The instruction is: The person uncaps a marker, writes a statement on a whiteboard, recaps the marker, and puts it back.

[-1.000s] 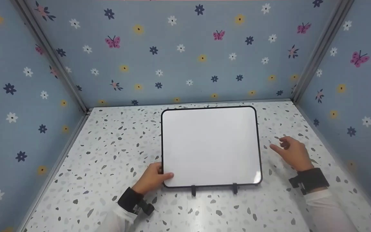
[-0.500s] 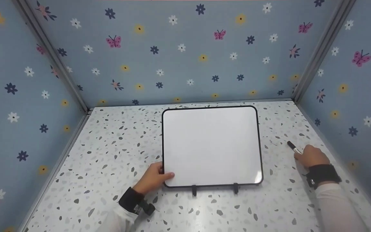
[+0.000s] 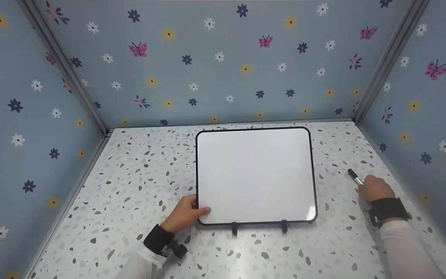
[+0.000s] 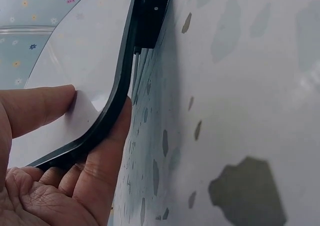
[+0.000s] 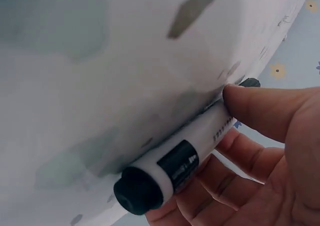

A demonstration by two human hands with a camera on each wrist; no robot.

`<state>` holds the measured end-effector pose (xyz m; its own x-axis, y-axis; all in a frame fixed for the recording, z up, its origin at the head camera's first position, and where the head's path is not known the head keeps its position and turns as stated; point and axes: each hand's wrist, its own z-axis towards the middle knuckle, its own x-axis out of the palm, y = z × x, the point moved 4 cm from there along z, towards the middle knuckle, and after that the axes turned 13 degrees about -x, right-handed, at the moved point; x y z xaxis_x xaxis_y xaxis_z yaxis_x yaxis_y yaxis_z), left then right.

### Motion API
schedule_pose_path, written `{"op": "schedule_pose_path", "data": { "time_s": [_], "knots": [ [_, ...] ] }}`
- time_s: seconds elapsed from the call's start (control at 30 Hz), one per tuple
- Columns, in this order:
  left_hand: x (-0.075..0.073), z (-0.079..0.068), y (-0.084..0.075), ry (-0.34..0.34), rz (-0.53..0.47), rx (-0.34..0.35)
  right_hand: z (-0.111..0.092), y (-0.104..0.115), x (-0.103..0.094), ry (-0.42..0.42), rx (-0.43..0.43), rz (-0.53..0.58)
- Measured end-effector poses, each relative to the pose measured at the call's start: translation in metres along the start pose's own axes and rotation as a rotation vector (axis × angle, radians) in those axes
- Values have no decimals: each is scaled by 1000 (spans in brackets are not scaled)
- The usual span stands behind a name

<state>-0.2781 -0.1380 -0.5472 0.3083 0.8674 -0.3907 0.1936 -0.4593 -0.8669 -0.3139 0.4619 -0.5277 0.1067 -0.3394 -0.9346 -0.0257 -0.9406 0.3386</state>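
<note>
A whiteboard with a thin black frame stands tilted back on two small dark feet. My left hand grips its lower left corner; in the left wrist view the thumb lies on the white face and the fingers are behind the frame. Off to the right, my right hand holds a marker low at the tabletop. The right wrist view shows the marker's white barrel, black label and black end, with the thumb on one side and curled fingers on the other.
The speckled white tabletop extends around the board. Blue flowered panels enclose it at the back, left and right, joined by grey metal corner posts. The right hand is close to the right panel.
My right hand has moved right and slightly down, and its fingers have closed round the marker, which now shows beyond them. The left hand keeps its grip on the whiteboard.
</note>
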Motion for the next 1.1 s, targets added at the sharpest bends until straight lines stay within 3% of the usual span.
{"op": "schedule_pose_path", "data": {
  "time_s": [0.33, 0.5, 0.73, 0.8, 0.93, 1.1],
  "knots": [
    [-2, -2, 1, 4, -36, 18, -1, 24, -8, -101, -70, 46],
    [-6, -2, 2, -37, -43, -5, -2, 40, -12, -156, -135, 46],
    [-19, -6, -1, -74, -159, -17, -13, 76, -23, -284, -205, 94],
    [-25, -8, -4, -129, -135, -3, -18, 91, -28, -319, -244, 89],
    [-37, -14, -20, -311, -49, 68, -29, 125, -36, -383, -353, 102],
    [-38, -28, -47, -564, 62, 322, -45, 169, -38, -429, -521, 104]
  ]
}}
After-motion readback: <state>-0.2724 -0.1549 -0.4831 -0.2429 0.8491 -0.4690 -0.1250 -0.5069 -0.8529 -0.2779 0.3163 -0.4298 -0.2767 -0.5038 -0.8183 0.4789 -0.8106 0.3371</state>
